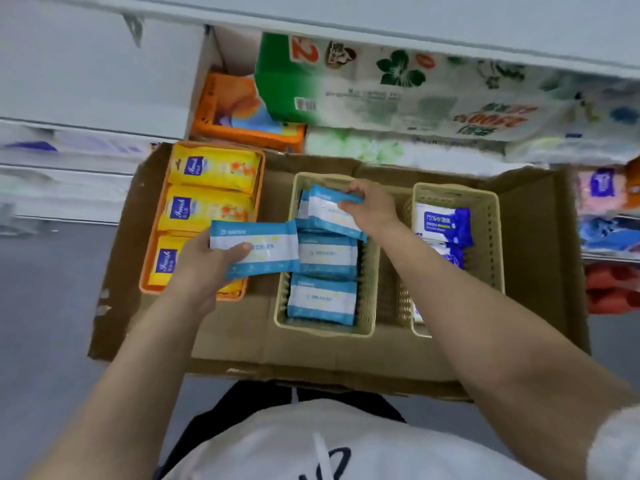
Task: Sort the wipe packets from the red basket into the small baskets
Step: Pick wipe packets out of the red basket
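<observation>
At the cardboard tray's (540, 258) left edge your orange basket (260, 188) holds yellow packets (214, 173). Your left hand (202, 268) hovers over its near end, thumb and fingers clamped on a blue-and-white wipe packet (254, 249) that reaches toward the middle beige basket (369, 271). In that basket blue-and-white packets (322, 301) lie in a row; your right hand (372, 206) pinches the tilted packet (330, 211) at its far end. The right beige basket (491, 237), near the tray's right edge, holds dark-blue packets (443, 225)

Light-blue-and-white wipe packets (322, 301), yellow packets (214, 171), orange basket (261, 171), beige baskets (367, 306), brown cardboard (242, 341)
</observation>
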Available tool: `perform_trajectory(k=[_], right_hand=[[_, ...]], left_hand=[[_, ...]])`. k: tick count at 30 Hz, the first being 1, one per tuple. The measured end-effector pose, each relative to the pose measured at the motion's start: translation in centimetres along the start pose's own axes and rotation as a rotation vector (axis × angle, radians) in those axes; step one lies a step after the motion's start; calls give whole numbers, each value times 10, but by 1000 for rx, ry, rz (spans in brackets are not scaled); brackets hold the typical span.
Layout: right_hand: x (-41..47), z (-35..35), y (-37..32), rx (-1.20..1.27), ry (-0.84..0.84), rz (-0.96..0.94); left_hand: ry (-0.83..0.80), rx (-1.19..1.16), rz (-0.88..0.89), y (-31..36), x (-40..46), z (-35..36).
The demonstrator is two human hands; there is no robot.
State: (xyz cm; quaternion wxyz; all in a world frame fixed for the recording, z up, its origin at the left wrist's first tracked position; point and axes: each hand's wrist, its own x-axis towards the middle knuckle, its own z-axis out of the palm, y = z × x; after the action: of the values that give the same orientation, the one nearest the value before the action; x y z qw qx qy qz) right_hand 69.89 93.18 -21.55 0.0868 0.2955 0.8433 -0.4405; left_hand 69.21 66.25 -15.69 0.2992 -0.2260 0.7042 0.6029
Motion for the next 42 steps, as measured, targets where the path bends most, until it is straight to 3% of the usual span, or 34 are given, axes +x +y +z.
perform_trajectory(k=[7,10,14,18,21,24,26,29,31,34,36,39,42], right_hand=[[19,13,1,43,-39,95],[1,4,4,16,-228,131],[-47,24,17,-223,-514,136],[-77,59,39,-327,-420,60],[-86,67,41,-549,-303,-108],[-83,63,42,-736,-336,-179],[-77,55,39,-659,-340,-172],[-67,30,15,-144,-172,-47],[-58,11,-8,183,-322,59],[-43,-1,-26,144,-622,26],[-28,-1,-24,51,-542,-8],[-1,-4,-13,19,-177,9],[20,-5,-2,-103,-56,73]], left_hand=[[-20,13,-15,1,11,-10],[-16,-1,-20,3,15,-13],[-35,5,-3,-1,14,-6],[-56,48,9,-9,9,2],[-36,69,13,-14,7,0],[-22,69,8,-18,5,-2],[-16,86,8,-18,4,-2],[-62,115,18,-18,5,2],[-122,124,9,-16,9,11],[-185,107,19,-14,17,32],[-137,189,130,-14,25,46],[-45,510,312,-18,35,62],[-63,597,272,-25,39,68]])
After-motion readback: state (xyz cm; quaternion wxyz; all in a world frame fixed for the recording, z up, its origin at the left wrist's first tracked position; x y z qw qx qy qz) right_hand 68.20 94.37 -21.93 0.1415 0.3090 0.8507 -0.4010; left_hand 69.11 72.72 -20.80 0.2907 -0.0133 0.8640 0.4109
